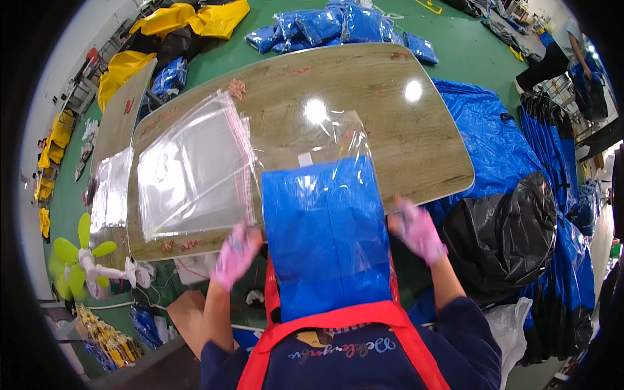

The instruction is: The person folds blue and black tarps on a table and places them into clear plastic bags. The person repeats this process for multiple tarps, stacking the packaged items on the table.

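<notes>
A folded blue tarpaulin sheet [326, 234] lies partly on the wood-look table [414, 141] and reaches over its near edge towards my body. A clear plastic bag [343, 131] covers at least its far part and extends beyond it, with a small white label inside. My left hand [238, 254], in a pink glove, is just left of the blue sheet at the table's near edge. My right hand [417, 229], also pink-gloved, is just right of it. Blur hides whether either hand touches the bag. Left of the sheet lies a stack of clear plastic bags [195, 170].
Filled blue packs [336, 24] lie on the green floor beyond the table. Blue sheeting [477, 131] and a black cover [502, 239] are piled at right. A green-bladed fan [80, 256] stands at lower left. A person [568, 53] is at upper right.
</notes>
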### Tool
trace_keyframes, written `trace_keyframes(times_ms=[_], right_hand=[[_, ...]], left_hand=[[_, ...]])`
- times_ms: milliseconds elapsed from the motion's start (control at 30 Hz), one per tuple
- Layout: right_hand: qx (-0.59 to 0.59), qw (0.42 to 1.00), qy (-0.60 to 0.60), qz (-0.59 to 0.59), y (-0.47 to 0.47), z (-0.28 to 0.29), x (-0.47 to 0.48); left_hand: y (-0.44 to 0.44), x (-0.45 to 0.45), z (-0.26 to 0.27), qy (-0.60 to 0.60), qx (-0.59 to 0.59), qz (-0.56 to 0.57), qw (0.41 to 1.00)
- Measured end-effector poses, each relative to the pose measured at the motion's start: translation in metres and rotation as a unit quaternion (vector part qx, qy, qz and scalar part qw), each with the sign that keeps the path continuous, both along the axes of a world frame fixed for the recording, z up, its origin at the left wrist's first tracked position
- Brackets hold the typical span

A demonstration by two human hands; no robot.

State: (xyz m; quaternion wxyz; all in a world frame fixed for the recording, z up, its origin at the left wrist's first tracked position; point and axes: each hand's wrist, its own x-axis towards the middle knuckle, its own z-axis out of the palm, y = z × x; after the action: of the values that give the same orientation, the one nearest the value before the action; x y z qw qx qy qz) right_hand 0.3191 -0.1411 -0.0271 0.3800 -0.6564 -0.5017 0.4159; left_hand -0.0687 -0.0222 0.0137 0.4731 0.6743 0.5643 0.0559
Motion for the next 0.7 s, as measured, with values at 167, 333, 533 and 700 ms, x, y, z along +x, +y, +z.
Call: trace_keyframes(times_ms=[167,333,533,700], right_hand=[[-0.047,0.984,0.165,-0.042,0.058,0.02,-0.06],[-0.135,0.917,0.369,-0.076,-0.108,-0.006,-0.095],[-0.15,0.862,0.483,-0.037,-0.12,0.001,-0.073],[0.183,0.884,0.424,-0.071,-0.038,0.048,-0.085]], left_hand=[[0.009,0.053,-0.041,-0.255,-0.094,0.219,0.937],[-0.116,0.01,-0.043,-0.21,-0.182,0.126,0.952],[-0.128,-0.002,-0.047,-0.334,-0.253,0.131,0.899],[-0.119,0.074,-0.063,-0.477,-0.238,0.375,0.759]])
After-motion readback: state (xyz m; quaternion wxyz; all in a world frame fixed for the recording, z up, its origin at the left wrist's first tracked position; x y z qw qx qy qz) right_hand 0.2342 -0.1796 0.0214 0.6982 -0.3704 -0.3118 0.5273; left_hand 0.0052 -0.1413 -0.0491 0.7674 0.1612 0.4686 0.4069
